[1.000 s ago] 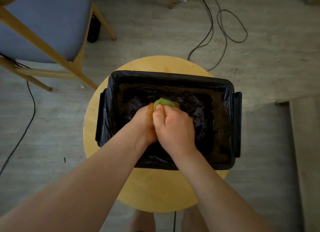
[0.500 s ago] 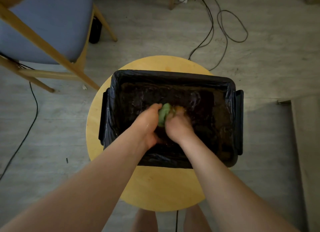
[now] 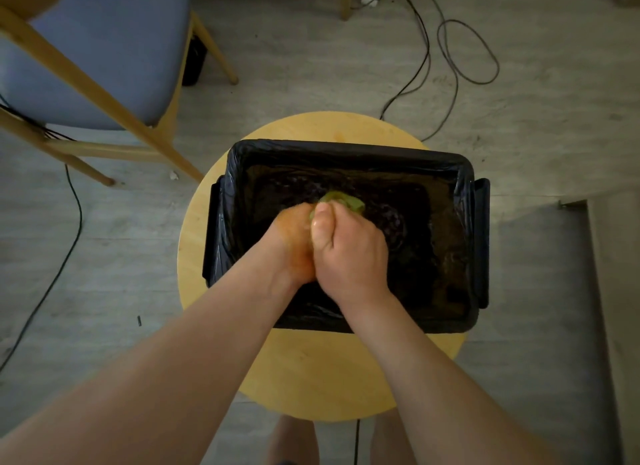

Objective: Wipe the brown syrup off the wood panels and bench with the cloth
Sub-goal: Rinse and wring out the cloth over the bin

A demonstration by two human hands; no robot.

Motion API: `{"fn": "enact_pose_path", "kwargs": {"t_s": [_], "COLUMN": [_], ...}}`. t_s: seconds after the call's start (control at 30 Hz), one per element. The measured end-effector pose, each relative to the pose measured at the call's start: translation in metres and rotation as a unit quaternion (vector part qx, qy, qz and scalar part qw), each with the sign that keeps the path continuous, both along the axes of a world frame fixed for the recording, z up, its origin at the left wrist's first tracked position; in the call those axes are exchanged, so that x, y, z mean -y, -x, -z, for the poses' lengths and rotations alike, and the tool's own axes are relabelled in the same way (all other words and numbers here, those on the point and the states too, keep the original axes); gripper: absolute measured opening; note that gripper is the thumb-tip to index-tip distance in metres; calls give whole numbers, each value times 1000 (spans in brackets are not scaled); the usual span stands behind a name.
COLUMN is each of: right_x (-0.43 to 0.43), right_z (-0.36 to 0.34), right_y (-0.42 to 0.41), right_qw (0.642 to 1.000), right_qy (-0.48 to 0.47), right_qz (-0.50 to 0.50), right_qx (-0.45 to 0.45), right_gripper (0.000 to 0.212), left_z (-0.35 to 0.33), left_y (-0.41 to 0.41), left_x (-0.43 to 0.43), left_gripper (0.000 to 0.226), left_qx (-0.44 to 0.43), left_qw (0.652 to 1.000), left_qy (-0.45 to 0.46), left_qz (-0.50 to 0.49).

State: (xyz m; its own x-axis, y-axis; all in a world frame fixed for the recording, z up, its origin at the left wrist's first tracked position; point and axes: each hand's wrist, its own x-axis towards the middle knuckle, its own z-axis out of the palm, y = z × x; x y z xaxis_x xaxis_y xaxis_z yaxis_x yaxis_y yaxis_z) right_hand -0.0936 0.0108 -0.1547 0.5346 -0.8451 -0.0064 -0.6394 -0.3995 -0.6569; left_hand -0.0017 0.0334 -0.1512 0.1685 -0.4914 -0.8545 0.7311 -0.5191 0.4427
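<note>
We wring the green cloth (image 3: 346,200) between our left hand (image 3: 292,246) and right hand (image 3: 349,253), fingers curled tight round it, fists touching over the black-lined tub (image 3: 346,146). The tub stands on the round wooden bench (image 3: 311,378). Orange-brown stains our left hand.

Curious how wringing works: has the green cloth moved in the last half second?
Yes. The green cloth has shifted away from the person, toward the far rim of the black tub.
</note>
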Motion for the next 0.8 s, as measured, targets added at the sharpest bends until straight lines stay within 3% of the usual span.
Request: {"fn": "enact_pose_path", "kwargs": {"t_s": [0.1,0.2,0.3,0.4,0.47,0.63,0.7,0.8], "right_x": [24,51,54,41,32,-2,-8,-6], "right_z": [16,30,33,32,20,-15,-24,-19], "right_y": [4,14,15,4,-2,3,5,10], "right_qw": [994,970,927,869,867,965,984,995], "right_qy": [9,-40,-215,-396,-444,-251,-176,-93], "right_qz": [19,101,197,174,139,56,25,20], "right_qx": [-104,-218,-237,-239,-181,-42,-4,5], "right_gripper": [54,43,51,62,61,46,49,50], "left_z": [-4,0,-4,1,8,5,4,0], "left_y": [7,5,3,9,13,4,2,6], "left_x": [1,2,4,9,12,11,9,9], "left_gripper": [27,31,23,35,42,50,56,41], "left_qx": [27,34,57,18,-14,-1,9,-15], "left_qw": [999,997,993,993,993,994,994,999], "left_qy": [-9,-10,-77,-112,-114,-98,-87,-37], "left_qz": [-17,-73,-72,-23,-29,39,64,34]}}
